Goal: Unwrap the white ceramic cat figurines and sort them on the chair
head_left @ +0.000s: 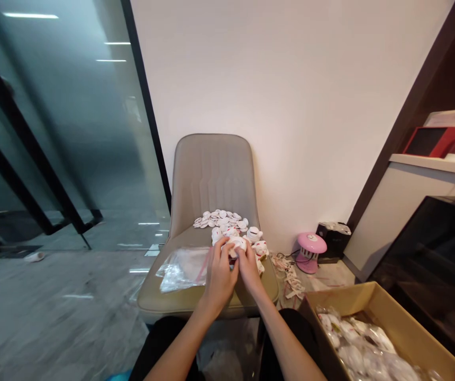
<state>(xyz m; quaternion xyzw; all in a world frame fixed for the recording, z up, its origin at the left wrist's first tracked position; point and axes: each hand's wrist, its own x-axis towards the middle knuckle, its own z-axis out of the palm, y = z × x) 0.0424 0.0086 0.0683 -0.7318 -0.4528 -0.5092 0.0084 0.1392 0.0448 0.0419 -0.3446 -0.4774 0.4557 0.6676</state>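
Over the chair seat, my left hand (220, 267) and my right hand (249, 263) are closed around a white cat figurine (236, 244) with small red marks. The fingers hide much of it. Close behind and to the right stand several similar white figurines (260, 247); one coin bank (254, 234) among them shows a dark slot. A spread pile of white round discs (223, 217) lies toward the backrest. Left of my hands is a stack of clear plastic bags (183, 269) with a pinkish strip along one edge.
The beige chair (214, 169) stands against a white wall. At lower right, a cardboard box (354, 299) holds several bagged white figurines. A pink lamp-like device (310, 251) and a black box (334, 241) sit on the floor beside paper strips (291, 278). Glass doors (92, 132) are at left.
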